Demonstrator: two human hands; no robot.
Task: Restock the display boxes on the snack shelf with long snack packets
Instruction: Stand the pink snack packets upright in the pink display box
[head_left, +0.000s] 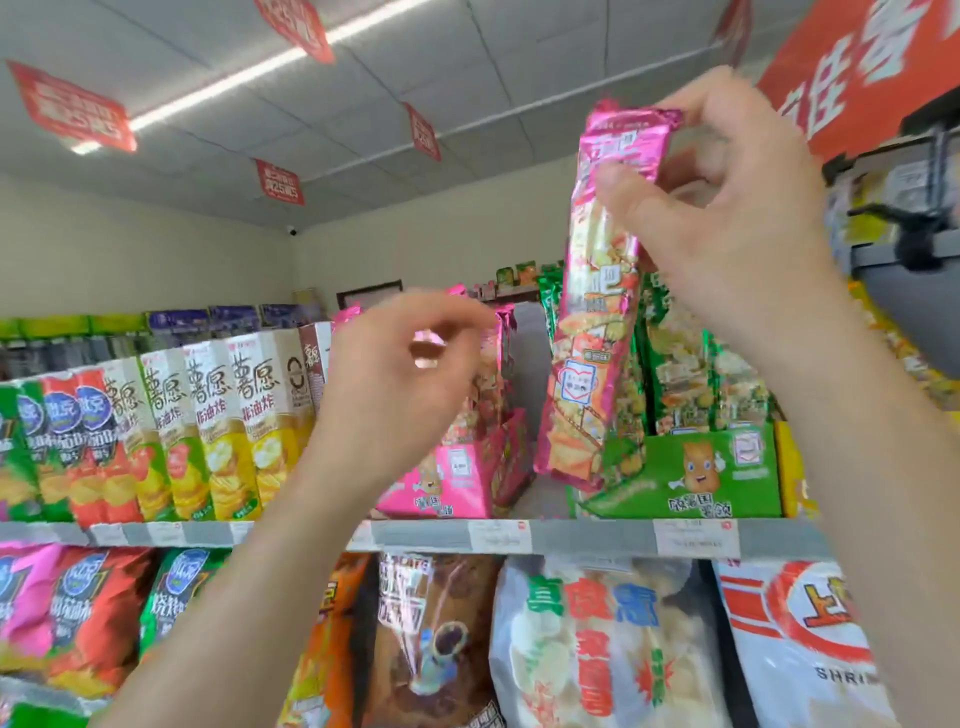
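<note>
The right hand (727, 218) is gripping the top part of a long pink packet (592, 332), with the thumb in front and the fingers behind. It is holding the packet almost upright in the air. The lower end of the packet is hanging in front of the left corner of the green display box (696, 478), above the shelf edge (426, 535).

The left hand (400, 384) is curling its fingers in front of the pink packets (493, 379) that are standing in the pink display box (447, 483). The picture is blurred there, so I cannot tell if it is pinching one.

Between the two boxes a narrow gap (530, 364) is staying open. Green packets (675, 364) are standing close together in the green box.
</note>
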